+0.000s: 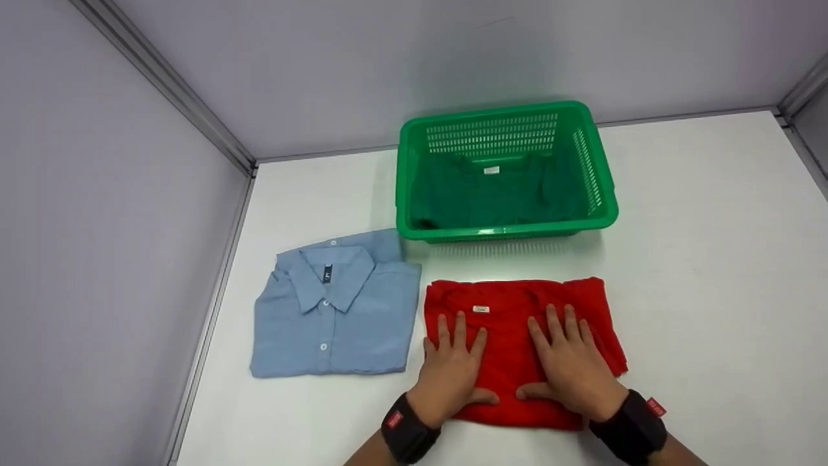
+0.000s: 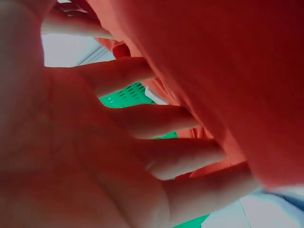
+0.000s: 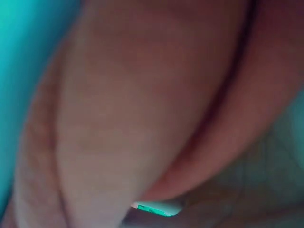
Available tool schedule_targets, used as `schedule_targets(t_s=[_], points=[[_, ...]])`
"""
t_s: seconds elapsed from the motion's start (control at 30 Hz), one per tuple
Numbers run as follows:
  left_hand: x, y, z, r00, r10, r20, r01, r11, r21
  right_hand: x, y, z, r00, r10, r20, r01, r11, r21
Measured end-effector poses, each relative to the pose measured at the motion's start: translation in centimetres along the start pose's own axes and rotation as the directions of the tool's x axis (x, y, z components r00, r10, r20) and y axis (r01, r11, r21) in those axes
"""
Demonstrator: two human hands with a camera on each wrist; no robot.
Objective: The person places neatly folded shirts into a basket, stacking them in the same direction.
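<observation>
A folded red shirt [image 1: 508,362] with a small white neck label lies flat on the table. My left hand [image 1: 448,374] rests on its left part, fingers spread and straight, thumb pointing inward. On the right part lies my right hand [image 1: 574,370], its fingers likewise extended. In the left wrist view, the left hand's palm and spread fingers [image 2: 156,118] meet the red cloth [image 2: 228,80]. Blurred skin fills most of the right wrist view, so contact cannot be told there.
Left of the red shirt lies a folded light blue button shirt [image 1: 362,336], with more blue cloth [image 1: 381,243] showing behind it. A green plastic basket [image 1: 504,232] stands behind, holding dark green clothing [image 1: 501,197] with a white label. Grey-white panels [image 1: 323,71] border the white table [image 1: 698,213].
</observation>
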State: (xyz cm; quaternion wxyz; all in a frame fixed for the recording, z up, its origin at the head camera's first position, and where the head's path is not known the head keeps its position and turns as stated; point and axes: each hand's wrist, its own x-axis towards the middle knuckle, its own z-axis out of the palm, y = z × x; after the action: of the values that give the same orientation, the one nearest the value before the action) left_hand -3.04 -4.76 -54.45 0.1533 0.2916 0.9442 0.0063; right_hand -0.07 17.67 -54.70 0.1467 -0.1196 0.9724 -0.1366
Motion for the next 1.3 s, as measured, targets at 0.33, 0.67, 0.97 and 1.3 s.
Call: schedule_targets(t_s=[0.33,0.67,0.97,1.3], points=[[0.7,-3.1,-4.1,0.984,0.083,-0.159,-0.087,0.996,-0.015,0.7,2.6,-4.3,0.996,-0.061,-0.072,0.063,0.997,0.035],[5.8,-4.8,-4.7,0.995,0.103,0.018,-0.104,0.991,0.082,4.0,4.0,-4.2,0.994,-0.106,-0.037,0.106,0.994,-0.002],[6.7,-5.3,-5.1,0.994,0.100,-0.036,-0.095,0.986,0.139,4.3,3.8,-4.2,0.985,-0.132,-0.110,0.126,0.990,-0.058],[6.3,-5.8,-4.8,0.980,0.167,-0.103,-0.150,0.976,0.156,3.9,3.8,-3.7,0.940,-0.256,-0.226,0.220,0.960,-0.173]])
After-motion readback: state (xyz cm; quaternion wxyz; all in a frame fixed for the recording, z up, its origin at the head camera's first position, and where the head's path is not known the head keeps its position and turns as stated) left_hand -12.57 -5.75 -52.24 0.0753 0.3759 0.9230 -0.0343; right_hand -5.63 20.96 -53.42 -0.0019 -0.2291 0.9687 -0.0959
